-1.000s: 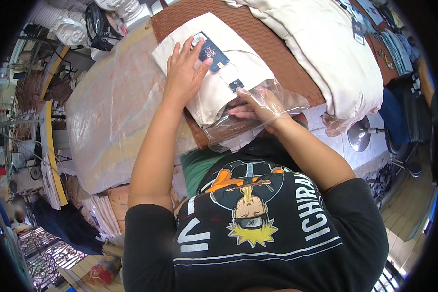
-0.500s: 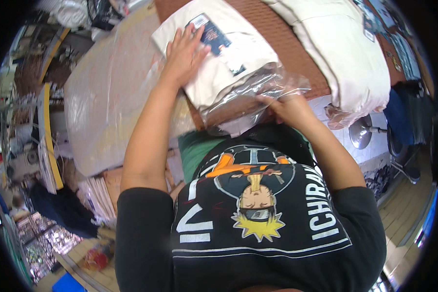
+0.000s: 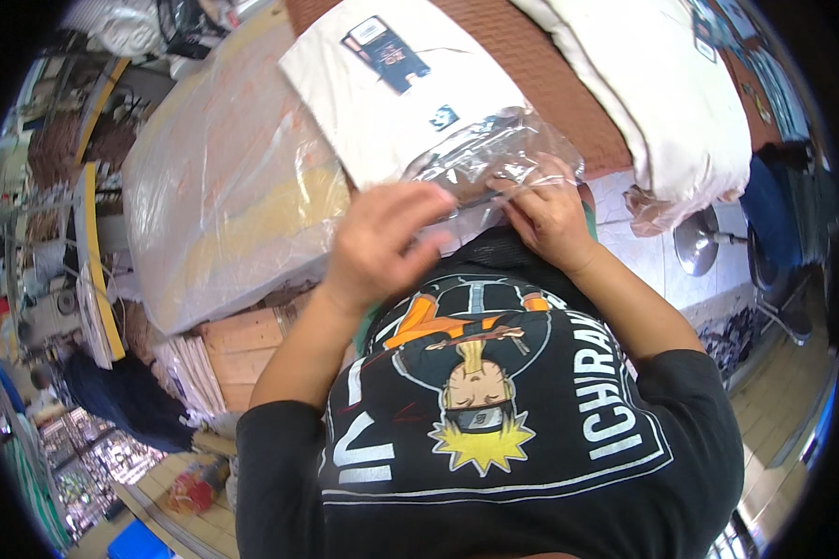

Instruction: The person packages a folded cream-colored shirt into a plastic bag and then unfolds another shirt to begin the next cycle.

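A folded cream garment [image 3: 382,112] with dark cardboard tags [image 3: 389,58] lies in front of me, partly within a clear plastic bag [image 3: 508,149]. The loose end of the bag sticks out past the garment's near edge. My right hand [image 3: 555,219] pinches that loose plastic at its right side. My left hand [image 3: 382,242] hovers by the left side of the bag's end, slightly blurred, thumb apart from the fingers and nothing seen in it. Whether its fingertips touch the plastic is hard to make out.
The garment rests on a brown textured cloth [image 3: 550,84]. A stack of cream garments [image 3: 667,102] stands to the right. On the left is a large plastic-wrapped bundle [image 3: 224,186]. A round metal stool base [image 3: 697,244] is on the floor at right; a yellow-edged rack [image 3: 98,261] stands far left.
My left hand has come off the garment's tags and moved down toward me to the bag's end. My right hand keeps its pinch on the plastic, a little lower than before.
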A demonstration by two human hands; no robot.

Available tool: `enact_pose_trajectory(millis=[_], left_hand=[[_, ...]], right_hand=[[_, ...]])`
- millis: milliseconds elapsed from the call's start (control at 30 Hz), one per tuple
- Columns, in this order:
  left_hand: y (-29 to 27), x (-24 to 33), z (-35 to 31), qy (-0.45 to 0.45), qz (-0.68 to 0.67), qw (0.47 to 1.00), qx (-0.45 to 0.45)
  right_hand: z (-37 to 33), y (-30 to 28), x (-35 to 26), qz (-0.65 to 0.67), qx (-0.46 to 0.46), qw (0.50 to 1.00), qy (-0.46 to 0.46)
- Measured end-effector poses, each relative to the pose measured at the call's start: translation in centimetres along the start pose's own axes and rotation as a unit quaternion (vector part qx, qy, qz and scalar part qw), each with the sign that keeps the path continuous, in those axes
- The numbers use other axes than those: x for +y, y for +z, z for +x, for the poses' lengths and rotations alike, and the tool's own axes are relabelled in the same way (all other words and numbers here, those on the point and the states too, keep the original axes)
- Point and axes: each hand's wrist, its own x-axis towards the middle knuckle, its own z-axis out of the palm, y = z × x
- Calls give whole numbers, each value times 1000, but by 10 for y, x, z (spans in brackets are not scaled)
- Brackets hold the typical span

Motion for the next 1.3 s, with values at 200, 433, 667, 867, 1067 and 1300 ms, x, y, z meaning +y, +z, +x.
enact_pose_trajectory(millis=[200, 433, 667, 867, 1067, 1300], left_hand=[[73, 37, 11, 9, -137, 967, -212], [110, 16, 40, -69, 170, 969, -167], [113, 11, 68, -119, 214, 963, -109], [111, 8, 73, -125, 295, 944, -82], [108, -12, 70, -156, 229, 958, -79], [109, -26, 62, -92, 287, 946, -118]], right_hand=[[-12, -1, 16, 4, 196, 965, 176], [19, -11, 38, 20, 179, 971, 155], [27, -4, 51, 73, 171, 977, 109], [29, -8, 55, 95, 188, 973, 92], [28, -14, 62, 101, 200, 970, 90], [22, -22, 80, 57, 225, 967, 106]])
